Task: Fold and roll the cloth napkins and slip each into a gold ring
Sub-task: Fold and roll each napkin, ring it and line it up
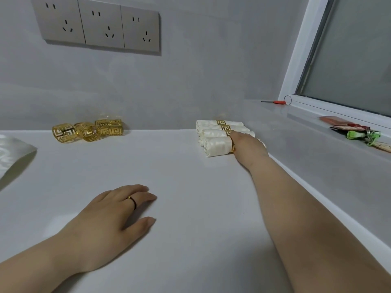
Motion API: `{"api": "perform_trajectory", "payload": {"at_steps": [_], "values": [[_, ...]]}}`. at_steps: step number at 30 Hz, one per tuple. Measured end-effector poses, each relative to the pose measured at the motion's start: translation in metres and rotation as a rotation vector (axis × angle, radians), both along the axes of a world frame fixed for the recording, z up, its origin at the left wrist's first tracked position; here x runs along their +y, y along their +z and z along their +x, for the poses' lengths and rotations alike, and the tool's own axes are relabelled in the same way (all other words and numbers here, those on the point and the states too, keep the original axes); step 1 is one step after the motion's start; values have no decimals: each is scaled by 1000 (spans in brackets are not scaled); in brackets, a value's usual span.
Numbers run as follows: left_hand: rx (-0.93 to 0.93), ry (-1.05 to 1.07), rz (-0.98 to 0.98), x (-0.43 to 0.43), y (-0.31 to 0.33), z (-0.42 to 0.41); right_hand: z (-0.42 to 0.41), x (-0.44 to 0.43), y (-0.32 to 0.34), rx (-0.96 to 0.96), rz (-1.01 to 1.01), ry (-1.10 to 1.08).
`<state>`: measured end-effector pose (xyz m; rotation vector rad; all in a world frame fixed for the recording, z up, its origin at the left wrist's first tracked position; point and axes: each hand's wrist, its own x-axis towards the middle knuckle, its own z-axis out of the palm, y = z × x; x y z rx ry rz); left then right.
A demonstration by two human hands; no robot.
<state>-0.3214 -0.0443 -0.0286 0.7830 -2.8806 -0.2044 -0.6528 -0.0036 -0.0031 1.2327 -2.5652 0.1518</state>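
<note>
White table [190, 208] runs to the wall at the far edge and to a raised ledge [317, 166] along the right; the wide middle is bare, w/ open room between both hands.

Left hand [105, 225] lies flat, palm down, fingers spread and holding nothing, near-centre; a thin band on one finger. Right hand [249, 144] reaches far-right, laid on the nearest rolled napkin [215, 145], fingers over its gold ring [232, 148]. Can't tell if it's pinching the ring or just resting, as the fingertips are hidden behind the hand.

Four rolled napkins sit side by side, touching, close to the right ledge; the far three [220, 127] each show a gold band mid-roll. Their right ends are partly covered by the hand.

Loose gold rings [88, 132] cluster far-left near the wall, abt four or five; exact count unclear, they overlap. An unfolded napkin [14, 157] is cut off at the left edge.

On the ledge: scissors w/ red handle [275, 101] far back, and a jumble of small items [359, 134], hard to make out. Three wall sockets [99, 24] above.
</note>
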Motion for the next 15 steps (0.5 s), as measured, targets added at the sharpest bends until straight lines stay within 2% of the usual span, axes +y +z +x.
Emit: {"api": "perform_trajectory", "payload": {"at_steps": [9,15], "values": [[20,-15,-8,1,2,0,8,15,1,24,-103,139],[55,-32,-12,3,4,-1,44,34,13,-10,-162,177]]}}
